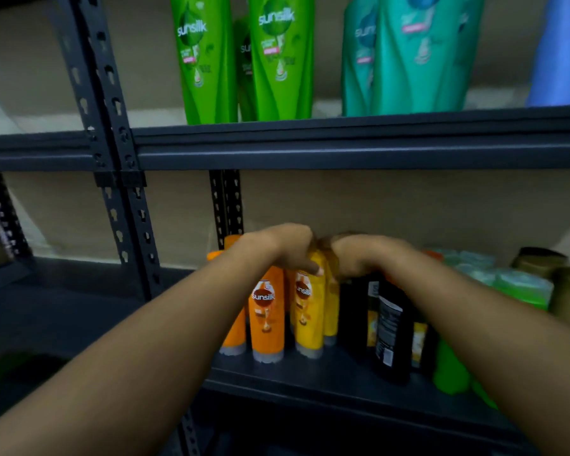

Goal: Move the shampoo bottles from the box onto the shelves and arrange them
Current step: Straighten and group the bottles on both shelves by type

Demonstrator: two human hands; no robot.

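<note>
On the lower shelf point(310, 376) I had both hands at the upright yellow bottles point(310, 311): left hand point(290, 248) curled over their tops, right hand point(352, 255) just right; its grasp I couldn't tell.

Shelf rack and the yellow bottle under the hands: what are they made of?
Shelf rack: looks like dark painted metal, matte, with punched slots in the uprights. Yellow bottle: likely glossy moulded plastic, printed label, grey cap at the bottom.
</note>
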